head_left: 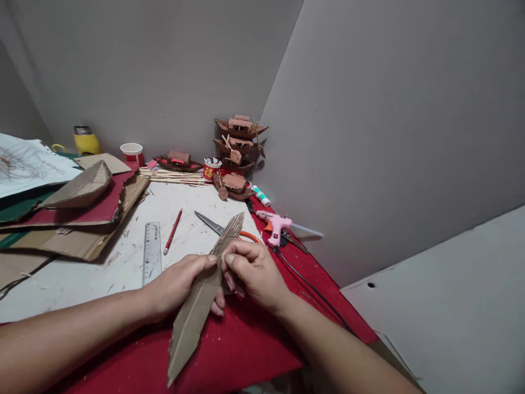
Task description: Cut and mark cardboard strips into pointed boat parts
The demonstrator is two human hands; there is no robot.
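A long strip of brown cardboard [196, 314], pointed at the ends and creased lengthwise, slants over the front of the table between my hands. My left hand [180, 282] grips it from the left, thumb on its face and fingertips showing beneath. On the other side, my right hand [252, 268] pinches the strip's right edge near the upper end between thumb and fingers. Just beyond the strip lie orange-handled scissors [211, 223], partly covered by it. A clear ruler [151, 251] and a red pencil [173, 232] rest on the white board left of it.
Cardboard sheets [82, 241] pile up at left, with a folded cardboard boat shape [82, 186] on top. A pink glue gun [279, 227] with a cord lies at right. Model boats [240, 145], thin sticks [172, 176], a red cup [211, 169] and a yellow mug [87, 143] stand behind.
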